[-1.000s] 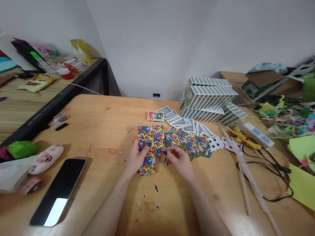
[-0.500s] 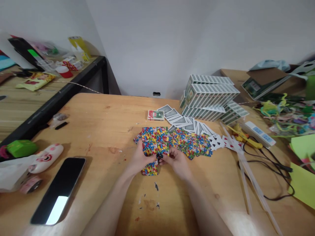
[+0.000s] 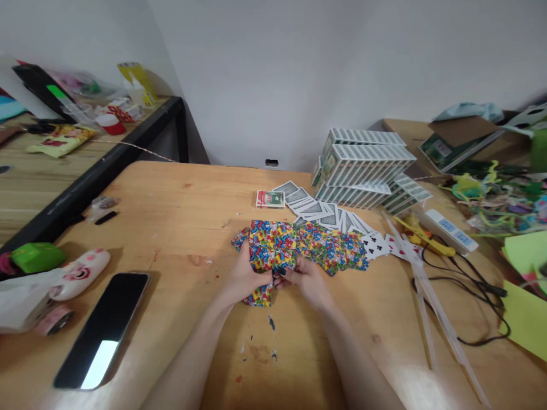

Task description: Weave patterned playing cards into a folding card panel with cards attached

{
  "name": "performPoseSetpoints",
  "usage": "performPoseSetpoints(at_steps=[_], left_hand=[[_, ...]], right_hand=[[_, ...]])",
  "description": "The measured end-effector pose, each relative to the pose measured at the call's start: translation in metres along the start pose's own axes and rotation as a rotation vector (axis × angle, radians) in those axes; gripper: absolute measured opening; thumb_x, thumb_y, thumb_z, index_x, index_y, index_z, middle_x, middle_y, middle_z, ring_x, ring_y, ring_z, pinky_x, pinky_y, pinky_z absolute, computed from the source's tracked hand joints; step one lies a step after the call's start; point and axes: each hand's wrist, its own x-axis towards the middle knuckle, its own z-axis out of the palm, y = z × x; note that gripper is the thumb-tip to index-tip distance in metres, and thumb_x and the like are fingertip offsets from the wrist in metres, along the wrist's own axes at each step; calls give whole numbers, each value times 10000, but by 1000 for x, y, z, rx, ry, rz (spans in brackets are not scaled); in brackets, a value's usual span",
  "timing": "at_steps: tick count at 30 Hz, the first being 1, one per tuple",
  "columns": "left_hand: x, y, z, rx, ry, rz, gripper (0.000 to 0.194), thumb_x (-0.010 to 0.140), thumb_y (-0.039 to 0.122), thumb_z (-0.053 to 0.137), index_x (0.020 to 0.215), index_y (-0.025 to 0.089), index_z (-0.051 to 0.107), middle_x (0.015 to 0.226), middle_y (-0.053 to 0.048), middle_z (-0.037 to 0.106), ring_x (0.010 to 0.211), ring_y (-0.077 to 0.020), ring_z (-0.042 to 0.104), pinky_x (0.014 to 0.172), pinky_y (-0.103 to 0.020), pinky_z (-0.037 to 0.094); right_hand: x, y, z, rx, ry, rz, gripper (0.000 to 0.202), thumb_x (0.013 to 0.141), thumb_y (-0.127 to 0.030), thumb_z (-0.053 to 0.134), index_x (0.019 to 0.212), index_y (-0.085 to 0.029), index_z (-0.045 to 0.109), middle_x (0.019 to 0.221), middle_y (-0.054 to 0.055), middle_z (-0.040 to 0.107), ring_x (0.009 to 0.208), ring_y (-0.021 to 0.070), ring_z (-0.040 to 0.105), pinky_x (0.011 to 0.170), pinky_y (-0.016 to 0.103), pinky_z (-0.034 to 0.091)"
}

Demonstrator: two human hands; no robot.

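Several colourful patterned playing cards [image 3: 272, 242] are held upright between my two hands, above the wooden table. My left hand [image 3: 250, 279] grips their left side, thumb across the front. My right hand [image 3: 305, 279] pinches the lower right corner, with fingertips close to the left thumb. Below the held cards, another patterned card [image 3: 260, 296] shows on or near the table. A spread of the same patterned cards [image 3: 333, 247] lies just right of my right hand. Grey-backed cards [image 3: 314, 209] fan out behind it. The fingers behind the cards are hidden.
A small card box [image 3: 270, 199] lies behind my hands. Green-striped boxes [image 3: 363, 165] are stacked at the back right. A phone [image 3: 102, 330] and a white squeeze toy [image 3: 83, 273] lie left. Clear plastic strips [image 3: 431, 307], a black cable [image 3: 478, 344] and a power strip [image 3: 450, 230] occupy the right.
The held cards have shifted slightly to the right, and their two-part front now looks closer together. Both hands keep their grip; the things on the table stay put.
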Motion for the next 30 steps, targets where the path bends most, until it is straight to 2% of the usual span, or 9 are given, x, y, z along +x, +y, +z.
performPoseSetpoints(at_steps=[9, 14, 19, 21, 25, 28, 30], left_hand=[[1, -4, 2, -39, -6, 18, 611, 592, 114, 597, 1145, 180, 345, 1041, -47, 575, 926, -182, 574, 826, -302, 444], [1, -4, 2, -77, -7, 9, 629, 579, 94, 603, 1145, 187, 345, 1027, -39, 588, 911, -182, 584, 816, -298, 451], [3, -8, 1, -105, 54, 6, 630, 576, 94, 613, 1147, 184, 362, 1038, -47, 595, 927, -191, 583, 824, -313, 448], [5, -12, 1, -131, 70, 12, 623, 587, 112, 623, 1152, 181, 369, 1059, -60, 592, 936, -198, 582, 824, -326, 450], [8, -18, -1, -170, 67, 19, 591, 607, 129, 632, 1148, 184, 400, 1097, -72, 587, 975, -211, 571, 855, -352, 436], [10, -21, -2, -172, 62, 0, 593, 620, 142, 635, 1162, 185, 398, 1093, -79, 593, 979, -225, 572, 858, -374, 433], [10, -22, -2, -175, 61, -3, 595, 626, 145, 636, 1169, 188, 395, 1095, -81, 595, 981, -227, 572, 860, -379, 432]], right_hand=[[0, -2, -1, -23, -15, 12, 121, 626, -235, 642, 661, -188, 536, 593, 2, 643, 507, 169, 599, 541, 309, 498], [-1, -3, -3, -41, -35, 14, 145, 630, -269, 657, 658, -176, 550, 584, 16, 651, 527, 174, 612, 517, 287, 484], [-3, -7, -5, -11, -32, 11, 209, 637, -331, 679, 644, -177, 539, 612, 16, 665, 609, 193, 646, 598, 326, 507], [-4, -9, -7, -8, -75, 23, 198, 631, -324, 692, 660, -176, 563, 667, 17, 678, 672, 198, 654, 662, 346, 510], [-4, -11, -15, 136, -155, 44, 187, 632, -302, 707, 729, -169, 618, 830, 47, 688, 815, 214, 646, 798, 385, 477], [-3, -11, -19, 304, -80, 42, 189, 690, -348, 662, 714, -166, 619, 841, 71, 689, 846, 227, 641, 808, 411, 472], [-2, -11, -19, 325, -43, 37, 205, 707, -365, 645, 750, -165, 626, 839, 83, 688, 839, 231, 643, 778, 410, 486]])
